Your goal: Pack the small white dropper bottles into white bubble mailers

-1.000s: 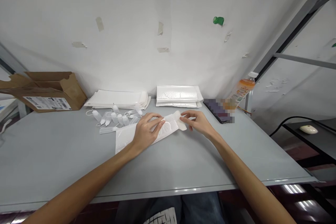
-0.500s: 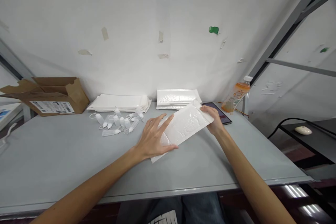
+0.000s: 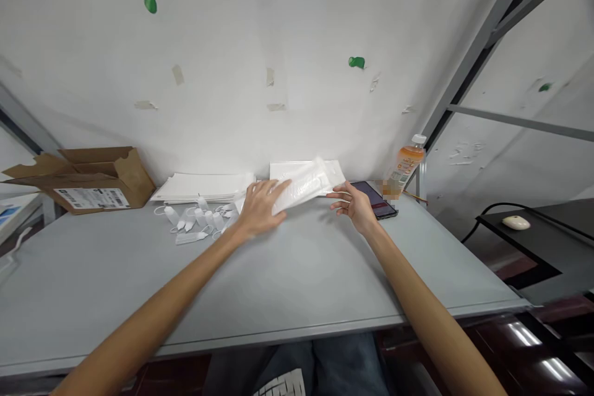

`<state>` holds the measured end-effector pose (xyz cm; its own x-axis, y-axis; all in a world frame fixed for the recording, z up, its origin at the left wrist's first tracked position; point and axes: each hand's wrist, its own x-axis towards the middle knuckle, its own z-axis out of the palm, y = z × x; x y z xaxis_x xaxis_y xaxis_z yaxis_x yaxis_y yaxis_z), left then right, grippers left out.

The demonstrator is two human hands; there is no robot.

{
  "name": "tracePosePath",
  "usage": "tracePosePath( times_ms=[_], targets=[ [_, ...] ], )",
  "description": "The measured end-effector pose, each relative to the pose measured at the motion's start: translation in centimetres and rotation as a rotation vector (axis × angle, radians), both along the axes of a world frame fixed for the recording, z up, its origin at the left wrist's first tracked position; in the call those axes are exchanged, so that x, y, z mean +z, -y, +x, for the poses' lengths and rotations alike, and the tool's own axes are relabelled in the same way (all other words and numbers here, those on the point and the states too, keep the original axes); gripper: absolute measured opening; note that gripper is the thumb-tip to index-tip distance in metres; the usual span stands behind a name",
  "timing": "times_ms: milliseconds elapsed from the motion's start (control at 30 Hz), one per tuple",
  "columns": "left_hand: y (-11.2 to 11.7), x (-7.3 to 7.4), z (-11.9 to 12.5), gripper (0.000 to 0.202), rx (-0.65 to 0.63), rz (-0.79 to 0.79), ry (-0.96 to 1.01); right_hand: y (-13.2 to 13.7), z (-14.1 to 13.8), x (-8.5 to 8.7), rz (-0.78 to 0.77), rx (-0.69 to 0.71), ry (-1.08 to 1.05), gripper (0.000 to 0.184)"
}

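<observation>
Now, white mailer: compared with half a second ago, it has been carried from the middle of the counter toward the back edge. In this view it covers part of the stack of mailers; whether it touches them, I cannot tell.
Handling of the white mailer: it seems, in my judgement, to have become carrying or laying, no more working over the counter's middle.
Left hand: clamped on the left part of the white mailer, fingers above, thumb at the near side.
Right hand: fingers apart, just beside the right end, which it gripped before; contact is not clear.
Long axis of the white mailer: oblique to the back edge, its right end farther away and pointing toward the back right corner. Which end has the flap is too blurred to tell.
</observation>
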<state>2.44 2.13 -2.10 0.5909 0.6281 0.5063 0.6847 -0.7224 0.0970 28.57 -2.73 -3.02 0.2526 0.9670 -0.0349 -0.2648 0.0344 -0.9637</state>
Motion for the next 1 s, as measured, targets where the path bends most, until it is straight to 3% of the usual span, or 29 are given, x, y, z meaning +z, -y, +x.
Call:
tracePosePath(
  times_ms=[100,167,300,467,733,1000],
  targets=[
    [-4.4,2.6,2.2,0.071,-0.02,-0.019,-0.073,0.2,0.4,0.1,-0.009,-0.041,0.093,0.037],
    [-6.9,3.6,3.9,0.073,-0.011,-0.056,-0.166,0.3,0.4,0.0,-0.011,-0.042,0.151,0.04],
    [-9.7,2.9,6.2,0.062,0.086,-0.093,-0.321,0.3,0.5,-0.2,0.014,-0.003,0.237,0.045],
    [-9.6,1.2,7.0,0.048,0.11,-0.074,-0.314,0.0,1.0,-0.7,0.031,0.025,0.33,0.052],
    [-9.9,1.4,6.8,0.065,0.113,-0.144,-0.367,0.1,1.2,-1.1,0.031,0.021,0.425,0.053],
    [-10.6,0.5,6.7,0.053,0.122,-0.217,-0.383,0.0,1.0,-1.3,0.03,0.05,0.461,0.053]
  ],
)
